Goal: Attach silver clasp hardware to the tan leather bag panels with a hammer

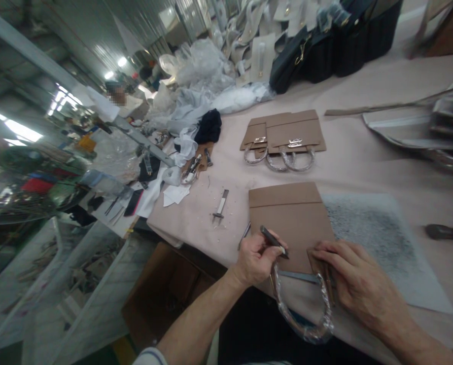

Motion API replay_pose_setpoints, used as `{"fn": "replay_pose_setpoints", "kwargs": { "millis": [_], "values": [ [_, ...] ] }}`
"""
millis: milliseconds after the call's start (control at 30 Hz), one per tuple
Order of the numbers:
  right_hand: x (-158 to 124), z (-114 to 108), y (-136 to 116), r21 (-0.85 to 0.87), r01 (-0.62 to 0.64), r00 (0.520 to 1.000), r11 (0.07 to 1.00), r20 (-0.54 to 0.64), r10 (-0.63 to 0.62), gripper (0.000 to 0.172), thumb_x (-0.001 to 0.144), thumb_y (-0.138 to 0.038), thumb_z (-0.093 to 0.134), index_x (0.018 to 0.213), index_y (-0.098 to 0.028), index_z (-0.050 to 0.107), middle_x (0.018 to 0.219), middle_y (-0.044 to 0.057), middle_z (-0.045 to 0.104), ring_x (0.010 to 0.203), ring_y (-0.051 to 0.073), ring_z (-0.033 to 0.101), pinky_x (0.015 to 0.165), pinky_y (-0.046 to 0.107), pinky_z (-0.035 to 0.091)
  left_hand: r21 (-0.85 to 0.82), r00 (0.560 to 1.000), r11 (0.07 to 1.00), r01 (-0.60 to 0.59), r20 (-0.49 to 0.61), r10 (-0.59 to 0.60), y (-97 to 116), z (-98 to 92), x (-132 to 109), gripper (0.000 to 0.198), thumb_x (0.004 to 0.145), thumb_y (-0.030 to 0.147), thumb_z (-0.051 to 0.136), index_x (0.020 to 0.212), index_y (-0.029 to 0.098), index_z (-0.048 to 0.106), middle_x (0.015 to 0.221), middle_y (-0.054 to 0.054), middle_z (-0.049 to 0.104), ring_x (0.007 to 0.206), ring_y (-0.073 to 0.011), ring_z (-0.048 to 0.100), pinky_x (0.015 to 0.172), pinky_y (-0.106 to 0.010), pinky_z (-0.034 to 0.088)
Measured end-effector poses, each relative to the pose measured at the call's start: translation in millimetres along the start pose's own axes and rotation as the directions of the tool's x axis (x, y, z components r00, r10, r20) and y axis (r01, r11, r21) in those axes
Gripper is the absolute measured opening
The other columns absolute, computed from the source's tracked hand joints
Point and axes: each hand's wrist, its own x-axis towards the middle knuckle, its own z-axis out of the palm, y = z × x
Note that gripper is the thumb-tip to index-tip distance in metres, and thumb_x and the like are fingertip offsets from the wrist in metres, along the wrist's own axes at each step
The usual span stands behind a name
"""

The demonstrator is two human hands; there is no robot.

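Note:
A flat brown bag lies on the table right in front of me, its plastic-wrapped handle hanging over the near edge. My left hand is closed round a thin dark tool, whose tip rests on the bag's lower edge near the handle's left end. My right hand presses on the bag's lower right corner, fingers curled over the handle's right end.
A stack of finished brown bags with wrapped handles lies farther back. A metal tool rests left of my bag, a grey speckled mat to its right. Cloths, scraps and dark bags crowd the far side. A cardboard box sits below the table edge.

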Motion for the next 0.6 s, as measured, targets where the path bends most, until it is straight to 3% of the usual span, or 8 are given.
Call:
{"fn": "replay_pose_setpoints", "kwargs": {
  "millis": [267,600],
  "values": [
    [-2.8,0.5,2.1,-0.006,0.000,1.000,1.000,0.009,0.000,0.024,0.097,-0.012,0.047,0.113,-0.021,0.064,0.112,0.007,0.066,0.099,0.023,0.057,0.085,0.039,0.048,0.258,0.978,0.943,-0.208,0.045,0.203,5.4,0.3,0.8,0.017,0.092,0.021,0.058,0.098,0.011,0.070,0.089,-0.011,0.077,0.077,-0.0171,0.073,0.071,-0.027,0.062],
    [1.0,0.3,-0.6,0.005,-0.007,1.000,1.000,-0.004,0.007,0.025,0.096,-0.012,0.047,0.112,-0.021,0.063,0.109,0.007,0.066,0.098,0.023,0.056,0.086,0.040,0.048,0.250,0.983,0.950,-0.185,0.030,0.183,6.3,2.3,2.5,0.016,0.092,0.020,0.058,0.098,0.011,0.069,0.087,-0.011,0.075,0.077,-0.0170,0.073,0.071,-0.027,0.062]
  ]
}}
